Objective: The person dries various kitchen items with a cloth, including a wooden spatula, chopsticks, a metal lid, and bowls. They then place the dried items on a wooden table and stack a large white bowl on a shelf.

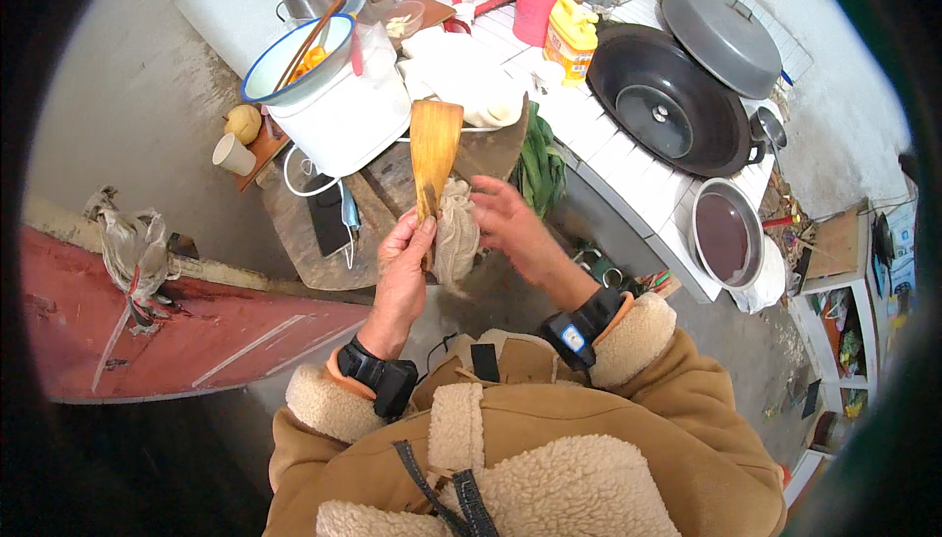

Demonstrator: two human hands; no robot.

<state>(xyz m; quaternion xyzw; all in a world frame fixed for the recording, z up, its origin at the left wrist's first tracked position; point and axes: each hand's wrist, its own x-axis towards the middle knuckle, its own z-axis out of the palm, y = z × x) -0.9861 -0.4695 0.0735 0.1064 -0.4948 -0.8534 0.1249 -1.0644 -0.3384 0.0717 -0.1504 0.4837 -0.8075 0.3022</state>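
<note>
My left hand (403, 256) grips the dark handle of a wooden spatula (436, 141), its broad flat blade pointing away from me. A crumpled greyish cloth (455, 236) is beside the handle, between my hands. What bears the cloth is hard to make out. My right hand (517, 230) is slightly blurred at the cloth's right side, fingers apart; whether they touch it I cannot tell. Beyond the spatula is a worn wooden table (294, 231), bearing a black phone (328, 219) and a blue face mask (349, 207).
An enamel basin (254, 79) with chopsticks sits on a white appliance (353, 125). Green leaves (541, 161) hang beside the table. On the tiled counter (600, 143) are a black wok (614, 66), a grey lid (721, 36), a yellow jug (572, 40) and a metal bowl of dark liquid (725, 231).
</note>
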